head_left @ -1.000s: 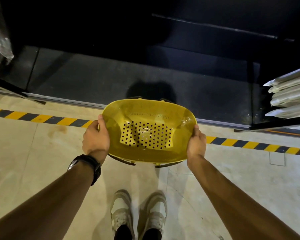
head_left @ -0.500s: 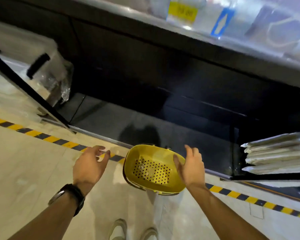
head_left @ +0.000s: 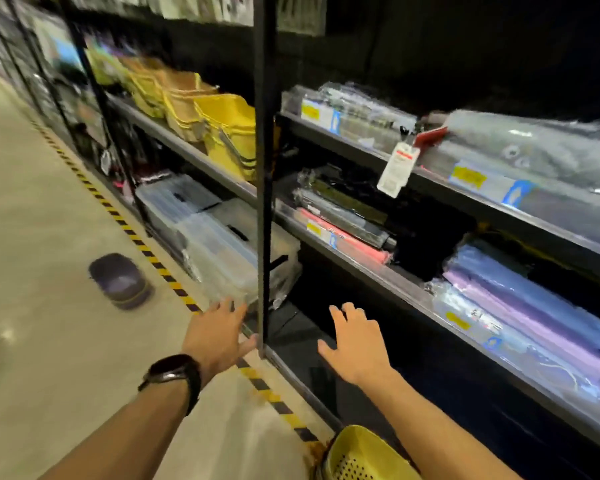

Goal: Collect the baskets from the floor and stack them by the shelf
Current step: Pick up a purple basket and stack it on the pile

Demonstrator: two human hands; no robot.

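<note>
One yellow basket (head_left: 361, 459) sits at the bottom edge of the frame beside the shelf (head_left: 378, 278) — that one looks placed. A purple basket (head_left: 120, 280) waits on the floor, left of centre. Left hand (head_left: 219, 336) and right hand (head_left: 355, 344) are spread — both empty.

Striped tape (head_left: 142, 249) runs along the floor (head_left: 32, 209); clear bins (head_left: 219, 244) occupy the lowest level; wrapped rolls (head_left: 527, 306) lie right; a tag (head_left: 397, 168) hangs above.
</note>
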